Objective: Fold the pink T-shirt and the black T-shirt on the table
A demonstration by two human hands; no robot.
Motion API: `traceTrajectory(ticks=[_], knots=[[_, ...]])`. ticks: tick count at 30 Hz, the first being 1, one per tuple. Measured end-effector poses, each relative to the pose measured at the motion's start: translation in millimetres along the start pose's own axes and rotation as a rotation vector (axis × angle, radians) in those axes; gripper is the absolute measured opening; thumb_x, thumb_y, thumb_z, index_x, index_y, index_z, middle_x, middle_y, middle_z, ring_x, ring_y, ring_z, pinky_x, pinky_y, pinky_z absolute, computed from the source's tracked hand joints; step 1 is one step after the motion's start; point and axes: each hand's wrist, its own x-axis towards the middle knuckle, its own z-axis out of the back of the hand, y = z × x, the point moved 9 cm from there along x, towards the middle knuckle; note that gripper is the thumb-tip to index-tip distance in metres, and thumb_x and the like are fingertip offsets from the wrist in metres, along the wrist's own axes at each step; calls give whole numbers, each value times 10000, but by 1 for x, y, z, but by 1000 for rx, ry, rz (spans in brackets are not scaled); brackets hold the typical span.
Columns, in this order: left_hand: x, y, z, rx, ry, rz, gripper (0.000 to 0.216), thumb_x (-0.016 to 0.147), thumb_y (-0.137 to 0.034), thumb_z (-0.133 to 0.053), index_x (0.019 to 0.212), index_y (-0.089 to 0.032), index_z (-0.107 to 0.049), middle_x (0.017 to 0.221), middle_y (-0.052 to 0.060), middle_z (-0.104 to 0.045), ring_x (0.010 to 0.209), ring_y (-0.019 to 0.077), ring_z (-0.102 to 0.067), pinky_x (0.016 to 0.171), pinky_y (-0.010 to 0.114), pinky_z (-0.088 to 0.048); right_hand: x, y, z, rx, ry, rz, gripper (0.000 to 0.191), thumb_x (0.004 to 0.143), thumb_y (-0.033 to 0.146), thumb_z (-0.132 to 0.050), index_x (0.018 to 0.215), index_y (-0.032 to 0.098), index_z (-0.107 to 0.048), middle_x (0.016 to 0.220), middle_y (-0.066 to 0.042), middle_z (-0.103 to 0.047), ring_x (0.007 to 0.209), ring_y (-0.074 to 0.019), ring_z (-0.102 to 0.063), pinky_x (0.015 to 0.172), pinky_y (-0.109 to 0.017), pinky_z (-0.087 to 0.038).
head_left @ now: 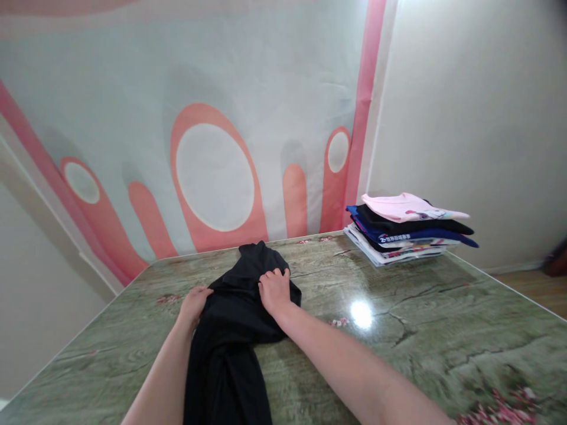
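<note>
A black garment (230,321) lies rumpled on the table, bunched at its far end and running toward me past the bottom of the view. Its exact kind I cannot make out. At its left edge, my left hand (194,302) is closed on the fabric, with the fingertips partly hidden by the cloth. My right hand (274,290) rests on top of the bunched part to the right, fingers curled into the cloth.
A stack of folded clothes (407,227), with a pink top uppermost, sits at the back right of the table. The green wood-patterned table (425,336) reflects a bright light. Behind it hangs a pink and white printed sheet (266,106).
</note>
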Motion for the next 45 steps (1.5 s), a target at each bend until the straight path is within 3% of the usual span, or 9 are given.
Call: traceTrajectory(ticks=[5,12,19,25,29,36,40,42,45], knots=[[-13,-8,32,73,-75,-44,239,757,-399,-499,834,-183,-564,714,47,-652,724,252,-648,635,306,-459,3,-5,7,-8,-10,26,299,955,326,-353,1000,205,-623,983,-98,-652,1022,-267,-462,928,-450,-267],[-97,-34,-9,172,291,-471,546,702,-457,-627,1187,-210,-585,1244,71,-611,1158,289,-541,998,345,-377,7,-15,-11,-4,154,54,252,898,402,-504,1034,234,-634,1127,-72,-596,1095,-244,-457,914,-385,-315],[-18,49,44,387,-47,-217,321,759,-347,-503,1012,-225,-659,1110,68,-678,1076,288,-592,934,349,-419,35,-5,-37,101,186,-95,188,896,347,-504,968,256,-651,1029,-25,-665,968,-191,-580,812,-306,-389],[-7,31,91,-9,71,-189,324,671,-388,-550,909,-198,-662,930,54,-711,990,301,-615,899,368,-455,52,-4,-52,251,138,-209,165,879,307,-510,895,217,-646,920,-37,-692,856,-180,-622,729,-269,-414],[-65,-25,82,-231,425,-210,415,704,-488,-623,991,-190,-650,935,29,-698,933,281,-622,847,348,-477,74,-28,-34,354,60,-279,179,880,280,-484,860,182,-632,842,-27,-687,769,-147,-612,680,-233,-422],[-231,-163,16,-307,569,-551,193,836,-339,-518,957,-243,-633,940,10,-674,953,220,-605,879,312,-452,90,-155,76,321,-211,-463,353,924,277,-286,1022,104,-578,894,-95,-660,773,-167,-588,669,-253,-435],[-321,-215,-31,-314,1060,-948,280,862,-318,-536,1128,-297,-624,1080,29,-657,1019,184,-609,892,269,-467,61,-227,139,156,-317,-560,261,874,199,-389,1032,90,-565,968,-173,-627,895,-237,-577,759,-325,-427],[-294,-217,-31,-254,923,-1019,311,866,-316,-542,1169,-299,-613,1150,29,-639,1084,185,-582,960,285,-428,43,-241,154,69,-337,-559,279,836,137,-435,1092,91,-538,1070,-199,-589,989,-259,-553,824,-357,-407],[-172,-186,-17,-123,369,-788,304,889,-309,-470,1149,-249,-616,1177,48,-633,1100,199,-571,966,318,-417,28,-234,151,-53,-287,-468,316,835,112,-442,1141,121,-520,1177,-192,-537,1108,-274,-494,896,-381,-375]])
